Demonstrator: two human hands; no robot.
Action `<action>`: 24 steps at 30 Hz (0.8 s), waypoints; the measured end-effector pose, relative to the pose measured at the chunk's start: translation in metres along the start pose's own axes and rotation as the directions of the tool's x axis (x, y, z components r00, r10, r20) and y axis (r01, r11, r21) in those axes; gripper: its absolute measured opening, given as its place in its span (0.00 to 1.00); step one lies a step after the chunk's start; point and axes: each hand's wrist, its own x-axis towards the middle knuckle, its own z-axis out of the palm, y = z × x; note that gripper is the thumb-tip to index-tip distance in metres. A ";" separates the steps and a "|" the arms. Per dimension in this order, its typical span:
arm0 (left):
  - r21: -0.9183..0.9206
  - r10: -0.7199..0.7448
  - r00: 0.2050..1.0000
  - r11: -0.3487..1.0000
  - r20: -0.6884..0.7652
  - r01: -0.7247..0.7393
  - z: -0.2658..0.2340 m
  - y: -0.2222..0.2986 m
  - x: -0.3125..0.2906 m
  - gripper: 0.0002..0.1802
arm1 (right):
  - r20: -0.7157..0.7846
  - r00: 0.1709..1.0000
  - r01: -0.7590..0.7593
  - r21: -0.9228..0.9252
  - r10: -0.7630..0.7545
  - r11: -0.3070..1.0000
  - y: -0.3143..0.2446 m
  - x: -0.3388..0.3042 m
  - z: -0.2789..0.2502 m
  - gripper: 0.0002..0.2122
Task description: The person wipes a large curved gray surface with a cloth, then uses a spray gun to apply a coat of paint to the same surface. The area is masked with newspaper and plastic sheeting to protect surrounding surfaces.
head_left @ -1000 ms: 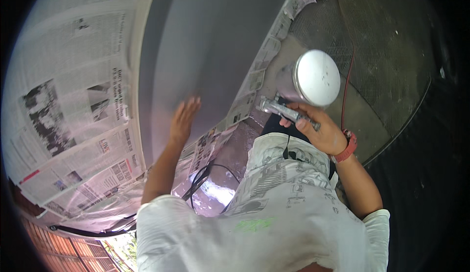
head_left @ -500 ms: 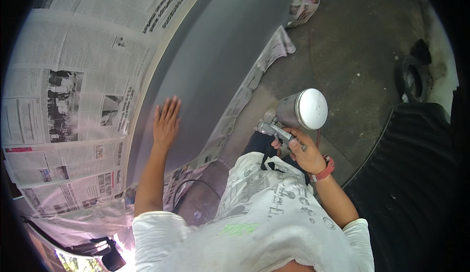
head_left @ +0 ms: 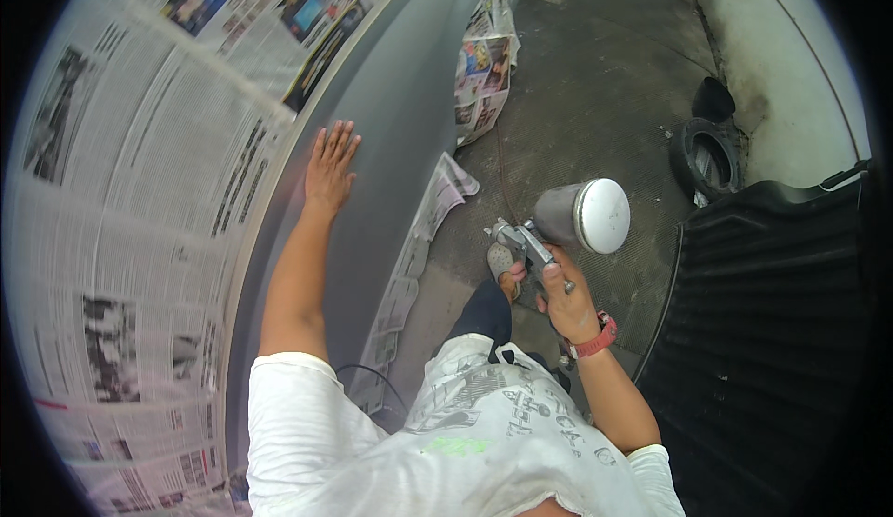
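Observation:
A long grey painted panel [head_left: 381,173], which looks like a car body part, runs from the lower left to the top middle. My left hand [head_left: 330,168] lies flat on it near its left edge, fingers stretched out and holding nothing. In my right hand [head_left: 567,298] is a metal spray gun [head_left: 532,245], its handle gripped in the fingers. The gun's grey cup with a round white lid [head_left: 603,216] tilts to the right. Newspaper sheets [head_left: 158,201] cover the surface left of the panel.
More newspaper [head_left: 484,70] hangs along the panel's right edge. A thin hose [head_left: 503,173] trails over the dark floor [head_left: 595,89]. At the right are a tyre [head_left: 704,159], a black ribbed sheet [head_left: 763,312] and a pale wall [head_left: 772,80]. My shoe [head_left: 499,258] shows beside the gun.
My left hand has slid farther up along the panel, still flat on it. The view has shifted forward along the panel, and the spray gun has stayed in my right hand.

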 end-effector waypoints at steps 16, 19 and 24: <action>0.215 0.166 0.983 0.966 -0.085 -0.144 -0.065 0.058 0.400 0.44 | -0.048 0.991 -0.131 -0.142 0.126 0.981 -0.016 0.226 -0.144 0.41; 0.390 0.270 0.963 0.884 0.029 -0.259 -0.029 0.099 0.415 0.42 | -0.095 0.982 -0.171 -0.059 0.165 0.984 -0.017 0.248 -0.156 0.41; 0.409 0.421 0.862 0.760 0.281 -0.505 0.038 0.162 0.333 0.39 | -0.026 0.982 -0.191 -0.114 0.189 0.975 -0.013 0.269 -0.175 0.40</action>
